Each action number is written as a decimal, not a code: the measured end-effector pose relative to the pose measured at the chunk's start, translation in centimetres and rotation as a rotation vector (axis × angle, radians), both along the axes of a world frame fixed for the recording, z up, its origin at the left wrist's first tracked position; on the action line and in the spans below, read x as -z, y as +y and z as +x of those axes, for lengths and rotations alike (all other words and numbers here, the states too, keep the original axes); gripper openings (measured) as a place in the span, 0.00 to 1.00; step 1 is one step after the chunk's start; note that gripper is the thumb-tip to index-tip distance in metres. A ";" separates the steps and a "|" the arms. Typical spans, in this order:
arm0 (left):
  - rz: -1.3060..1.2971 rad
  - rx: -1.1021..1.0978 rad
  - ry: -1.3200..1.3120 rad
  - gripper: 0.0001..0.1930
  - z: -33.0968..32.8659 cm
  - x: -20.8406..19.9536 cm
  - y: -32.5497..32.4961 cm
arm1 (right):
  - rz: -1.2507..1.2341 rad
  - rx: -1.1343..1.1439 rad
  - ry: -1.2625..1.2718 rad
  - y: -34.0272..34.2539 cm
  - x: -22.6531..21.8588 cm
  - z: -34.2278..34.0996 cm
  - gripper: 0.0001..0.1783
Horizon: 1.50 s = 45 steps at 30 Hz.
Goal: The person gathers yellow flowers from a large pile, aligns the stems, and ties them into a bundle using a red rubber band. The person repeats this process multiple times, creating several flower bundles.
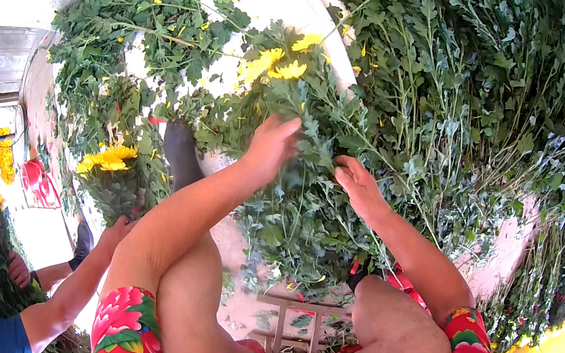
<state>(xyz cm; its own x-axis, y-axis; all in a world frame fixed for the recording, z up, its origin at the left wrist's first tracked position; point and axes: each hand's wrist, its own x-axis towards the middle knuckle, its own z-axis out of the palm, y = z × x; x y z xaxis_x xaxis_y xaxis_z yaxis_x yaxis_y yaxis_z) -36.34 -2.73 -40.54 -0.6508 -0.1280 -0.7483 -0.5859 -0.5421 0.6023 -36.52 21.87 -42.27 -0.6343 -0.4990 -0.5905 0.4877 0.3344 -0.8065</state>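
- Walled off on the right by a dense heap of leafy stems [457, 116], spread nearly to the rim.
- Open narrowly between left hand [272, 149] and right hand [360, 188], with greenery [304, 203] beneath.
- Obstructed beyond the left hand by yellow flowers [265, 66].
- Passable between the bare legs [194, 304], above a slatted wooden frame [302, 305].
- Hindered at left by a co-worker's hand [116, 231] and a flower bunch [110, 185].

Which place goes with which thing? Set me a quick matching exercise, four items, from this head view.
Things:
1. Left hand
2. Slatted frame
3. Co-worker's blue sleeve
4. Big pile of leafy stems

Places:
A. Lower left of the picture
B. Upper right
C. Among leaves, below the central yellow blooms
D. Low centre

Pairs: 1-C, 2-D, 3-A, 4-B.
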 end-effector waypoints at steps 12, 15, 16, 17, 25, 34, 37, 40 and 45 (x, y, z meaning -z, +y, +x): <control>0.134 -0.008 0.124 0.21 0.4 0.3 -0.3 | -0.055 -0.062 0.200 -2.0 -1.1 0.4 0.15; 0.039 -0.065 0.039 0.23 0.5 0.5 0.0 | -0.273 0.123 0.031 -1.7 0.1 0.4 0.12; 0.020 -0.058 0.017 0.23 0.5 0.2 0.4 | -0.276 0.149 -0.040 -1.7 -0.3 0.1 0.13; 0.001 -0.051 -0.005 0.24 0.6 0.0 0.6 | -0.278 0.175 -0.111 -1.7 -0.8 -0.1 0.13; 0.168 -0.129 0.060 0.15 0.1 -2.5 1.7 | -0.219 0.426 0.229 -1.9 -2.9 -0.4 0.17; 0.180 -0.372 0.170 0.20 0.1 -1.6 2.9 | 0.101 0.139 0.463 -3.1 -3.1 2.1 0.22; 0.375 -0.281 0.261 0.20 0.0 -2.0 2.0 | 0.134 0.057 0.390 -3.5 -4.4 1.6 0.21; 0.452 -0.106 0.250 0.19 -0.2 -3.1 0.6 | 0.070 -0.015 0.460 -3.5 -4.5 0.9 0.20; 0.404 -0.207 0.064 0.18 0.1 -1.8 -2.2 | 0.509 -0.070 1.331 -2.7 -3.6 -4.3 0.15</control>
<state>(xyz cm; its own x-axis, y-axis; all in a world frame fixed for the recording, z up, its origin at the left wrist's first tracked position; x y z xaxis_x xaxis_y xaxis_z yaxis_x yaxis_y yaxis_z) -36.22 -4.92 -38.75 -0.6892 0.0341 -0.7238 -0.4091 -0.8428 0.3498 -40.81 19.16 -38.68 -0.8320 -0.4702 0.2945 -0.5547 0.7131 -0.4287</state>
